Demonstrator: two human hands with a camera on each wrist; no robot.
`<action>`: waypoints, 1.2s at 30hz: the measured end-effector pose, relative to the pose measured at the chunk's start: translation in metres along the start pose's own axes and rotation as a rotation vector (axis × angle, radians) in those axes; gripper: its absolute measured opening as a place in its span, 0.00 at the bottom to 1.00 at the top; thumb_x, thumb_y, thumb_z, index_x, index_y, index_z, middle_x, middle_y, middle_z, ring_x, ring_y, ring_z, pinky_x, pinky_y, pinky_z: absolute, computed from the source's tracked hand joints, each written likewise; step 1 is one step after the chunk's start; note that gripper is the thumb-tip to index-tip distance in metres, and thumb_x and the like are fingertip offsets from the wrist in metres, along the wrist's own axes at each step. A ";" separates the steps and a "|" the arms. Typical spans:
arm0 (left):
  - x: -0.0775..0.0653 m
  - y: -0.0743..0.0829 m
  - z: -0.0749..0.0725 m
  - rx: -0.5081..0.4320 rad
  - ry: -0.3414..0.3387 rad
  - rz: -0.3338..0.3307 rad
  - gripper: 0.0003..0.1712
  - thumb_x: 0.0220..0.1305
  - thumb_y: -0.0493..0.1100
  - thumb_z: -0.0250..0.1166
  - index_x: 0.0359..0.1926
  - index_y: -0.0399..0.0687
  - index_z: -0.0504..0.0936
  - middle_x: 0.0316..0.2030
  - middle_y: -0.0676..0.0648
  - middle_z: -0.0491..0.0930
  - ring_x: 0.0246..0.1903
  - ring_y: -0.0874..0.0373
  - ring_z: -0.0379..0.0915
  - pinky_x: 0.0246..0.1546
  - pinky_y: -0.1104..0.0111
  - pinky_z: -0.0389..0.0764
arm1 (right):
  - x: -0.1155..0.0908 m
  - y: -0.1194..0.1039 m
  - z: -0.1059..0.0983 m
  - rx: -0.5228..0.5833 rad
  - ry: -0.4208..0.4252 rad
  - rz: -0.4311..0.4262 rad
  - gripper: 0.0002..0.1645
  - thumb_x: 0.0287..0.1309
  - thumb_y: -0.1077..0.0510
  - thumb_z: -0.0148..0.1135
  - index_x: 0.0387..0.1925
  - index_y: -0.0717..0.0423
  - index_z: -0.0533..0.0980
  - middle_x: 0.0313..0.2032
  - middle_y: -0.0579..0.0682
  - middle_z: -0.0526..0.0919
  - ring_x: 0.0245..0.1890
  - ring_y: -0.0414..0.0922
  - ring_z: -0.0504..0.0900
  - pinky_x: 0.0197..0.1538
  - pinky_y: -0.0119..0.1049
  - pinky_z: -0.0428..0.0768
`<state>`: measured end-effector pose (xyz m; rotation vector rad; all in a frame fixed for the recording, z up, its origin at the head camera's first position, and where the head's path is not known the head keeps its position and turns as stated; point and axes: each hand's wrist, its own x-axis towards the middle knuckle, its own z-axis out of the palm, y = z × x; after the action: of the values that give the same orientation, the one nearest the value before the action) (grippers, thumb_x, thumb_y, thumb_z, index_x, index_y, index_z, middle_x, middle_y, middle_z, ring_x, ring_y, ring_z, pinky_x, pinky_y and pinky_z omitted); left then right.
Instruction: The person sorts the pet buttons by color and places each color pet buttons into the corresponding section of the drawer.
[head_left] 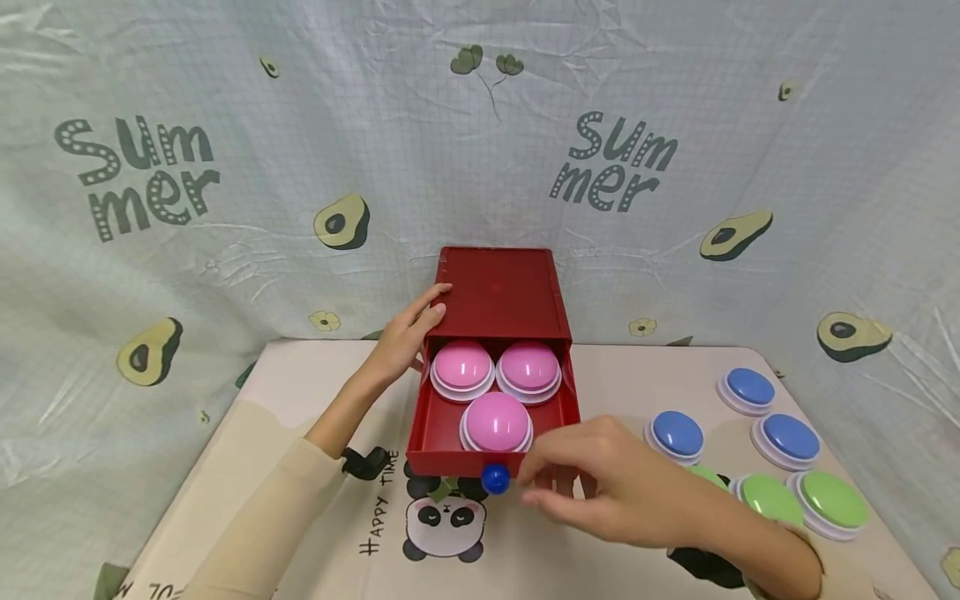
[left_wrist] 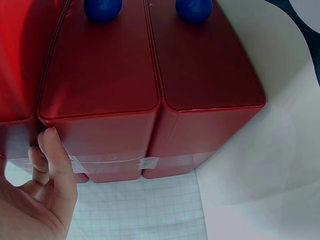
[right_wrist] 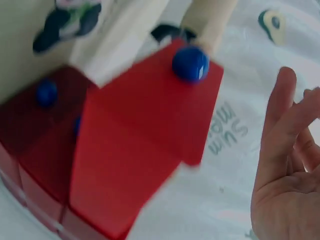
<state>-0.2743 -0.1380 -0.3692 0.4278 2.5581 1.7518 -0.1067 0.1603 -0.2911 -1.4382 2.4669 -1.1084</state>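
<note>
The left hand (head_left: 401, 346) rests against the left side of a red drawer cabinet (head_left: 498, 292), its fingers extended and gripping nothing. The right hand (head_left: 600, 479), released with loosely bent fingers, is just right of the blue knob (head_left: 495, 478) on the pulled-out red drawer (head_left: 442, 464); the right wrist view shows it apart from the drawer.

Inside the drawer sit three pink dome buttons (head_left: 497, 422) on white bases: two side by side at the far end, one nearer. The cabinet stands at the far middle of the desk (head_left: 337, 367). On the desk's right side are three blue dome buttons (head_left: 677, 433) and, nearer, three green dome buttons (head_left: 832, 498), partly hidden by the right arm.
</note>
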 end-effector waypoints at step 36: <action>-0.002 -0.001 0.001 -0.029 0.003 0.000 0.28 0.77 0.63 0.50 0.75 0.79 0.64 0.50 0.36 0.82 0.22 0.53 0.74 0.20 0.56 0.86 | -0.016 0.061 0.104 1.056 -0.104 0.383 0.27 0.82 0.51 0.41 0.70 0.64 0.68 0.46 0.87 0.73 0.28 0.35 0.88 0.31 0.25 0.83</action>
<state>-0.2725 -0.1378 -0.3710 0.4246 2.5314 1.7883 -0.1002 0.1347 -0.4100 -0.6365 1.4919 -1.7364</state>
